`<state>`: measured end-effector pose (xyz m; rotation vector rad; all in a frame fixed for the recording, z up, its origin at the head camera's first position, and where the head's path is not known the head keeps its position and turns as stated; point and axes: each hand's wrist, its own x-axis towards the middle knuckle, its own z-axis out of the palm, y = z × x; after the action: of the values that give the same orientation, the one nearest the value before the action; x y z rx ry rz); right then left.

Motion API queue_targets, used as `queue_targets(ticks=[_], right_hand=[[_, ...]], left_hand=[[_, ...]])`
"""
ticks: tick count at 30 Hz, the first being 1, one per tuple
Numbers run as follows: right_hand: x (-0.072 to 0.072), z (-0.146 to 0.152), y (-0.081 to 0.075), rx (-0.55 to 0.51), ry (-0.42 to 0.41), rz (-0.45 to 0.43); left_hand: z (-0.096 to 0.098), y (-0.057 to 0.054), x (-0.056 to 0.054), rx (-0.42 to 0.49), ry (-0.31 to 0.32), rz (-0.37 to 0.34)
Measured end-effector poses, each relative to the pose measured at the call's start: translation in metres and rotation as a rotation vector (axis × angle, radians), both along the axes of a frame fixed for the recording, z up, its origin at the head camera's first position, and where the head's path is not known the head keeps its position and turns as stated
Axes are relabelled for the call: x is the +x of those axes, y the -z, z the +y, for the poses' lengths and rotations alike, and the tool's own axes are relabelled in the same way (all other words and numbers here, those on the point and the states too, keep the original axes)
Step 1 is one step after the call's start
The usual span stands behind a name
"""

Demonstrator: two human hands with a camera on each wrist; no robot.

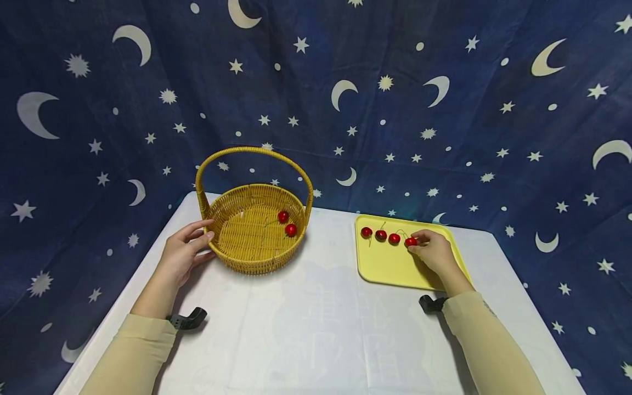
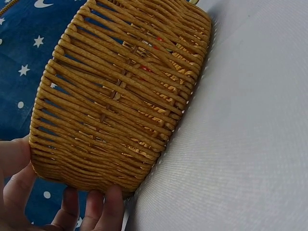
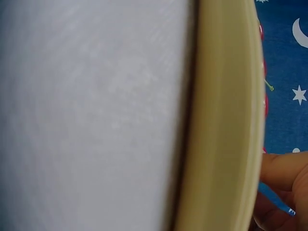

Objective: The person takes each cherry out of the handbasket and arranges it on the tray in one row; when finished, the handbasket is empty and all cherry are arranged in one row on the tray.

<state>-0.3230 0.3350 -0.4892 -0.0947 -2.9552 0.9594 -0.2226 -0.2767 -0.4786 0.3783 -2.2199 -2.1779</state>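
A woven yellow basket (image 1: 257,267) with a tall arched handle stands on the left of the table. My left hand (image 1: 179,253) holds its left side, thumb at the rim and fingers against the outer wall; the left wrist view shows fingertips touching the wicker (image 2: 101,130). Inside the basket, two red cherries with stems (image 1: 287,224) lie toward the right. Over the yellow tray (image 1: 390,274), my right hand (image 1: 434,251) pinches a cherry (image 1: 410,242) between thumb and fingers. Three more cherries (image 1: 381,235) lie in a row to its left on the tray.
A white cloth (image 1: 296,329) covers the table. Behind and at both sides hangs a dark blue curtain (image 1: 306,82) with moons and stars. The tray's raised rim (image 3: 231,115) fills much of the right wrist view. Black wrist mounts (image 1: 190,319) sit on both forearms.
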Motion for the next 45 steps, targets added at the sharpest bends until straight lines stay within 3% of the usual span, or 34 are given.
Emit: queue_targets(ticks=[5, 11, 17, 24, 34, 39, 45], right_hand=[[-0.001, 0.001, -0.001, 0.016, -0.021, 0.01], [0.008, -0.001, -0.012, -0.064, -0.007, 0.023], [0.02, -0.025, -0.036, -0.205, -0.12, 0.091], [0.04, -0.089, -0.06, -0.367, -0.312, 0.083], [0.061, -0.195, -0.069, -0.514, -0.592, 0.023], [0.056, -0.244, -0.075, -0.548, -0.695, 0.055], [0.029, -0.293, -0.072, -0.523, -0.719, 0.098]], left_hand=[[-0.002, 0.0, -0.001, 0.021, 0.019, 0.008], [-0.001, 0.001, -0.001, 0.011, 0.019, -0.005], [-0.002, 0.001, -0.002, 0.009, 0.025, -0.01], [-0.001, 0.0, -0.002, 0.003, 0.02, -0.013], [0.0, -0.001, 0.0, 0.007, 0.021, -0.01], [-0.002, 0.0, 0.001, 0.013, 0.021, -0.002], [-0.003, 0.002, 0.0, 0.023, 0.023, 0.012]])
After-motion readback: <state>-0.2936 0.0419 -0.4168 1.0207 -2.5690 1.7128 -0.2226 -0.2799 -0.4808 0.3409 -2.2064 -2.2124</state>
